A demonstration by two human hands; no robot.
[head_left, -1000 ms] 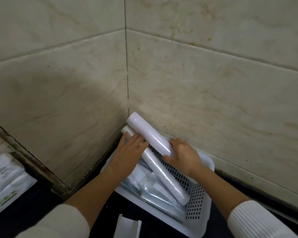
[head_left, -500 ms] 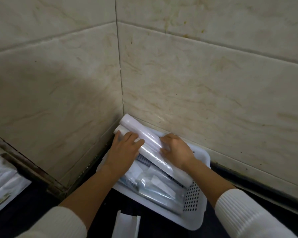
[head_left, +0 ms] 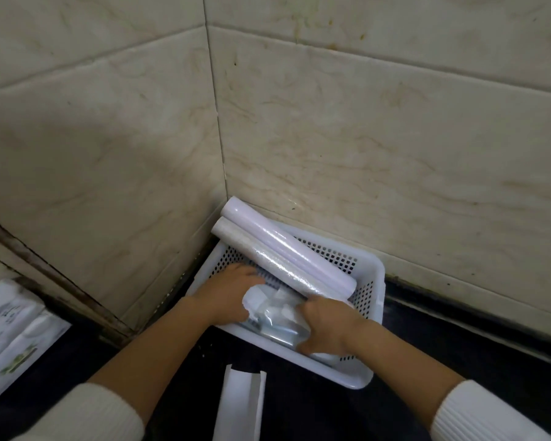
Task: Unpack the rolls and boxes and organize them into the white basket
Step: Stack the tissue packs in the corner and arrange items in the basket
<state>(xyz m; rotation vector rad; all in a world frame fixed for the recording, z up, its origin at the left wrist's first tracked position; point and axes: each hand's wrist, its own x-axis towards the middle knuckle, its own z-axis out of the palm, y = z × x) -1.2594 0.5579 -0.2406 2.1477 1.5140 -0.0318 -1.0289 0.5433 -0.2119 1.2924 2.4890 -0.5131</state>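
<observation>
The white perforated basket [head_left: 374,316] sits in the tiled corner on a dark counter. Two white rolls lie side by side across its back: the smooth roll [head_left: 299,249] nearer the wall and the textured roll [head_left: 268,259] beside it, their far ends sticking out over the rim. Neither hand touches them. In the basket's front lies a clear plastic-wrapped packet [head_left: 275,316]. My left hand [head_left: 226,294] holds its left end and my right hand [head_left: 326,326] grips its right end.
An open white box [head_left: 240,405] lies on the dark counter in front of the basket. White packaging with green print [head_left: 10,338] lies at the far left. Beige tiled walls close in behind and to the left of the basket.
Both hands let go of the two rolls, which now rest across the basket's back. The hands dropped to the front and took hold of the plastic-wrapped packet.
</observation>
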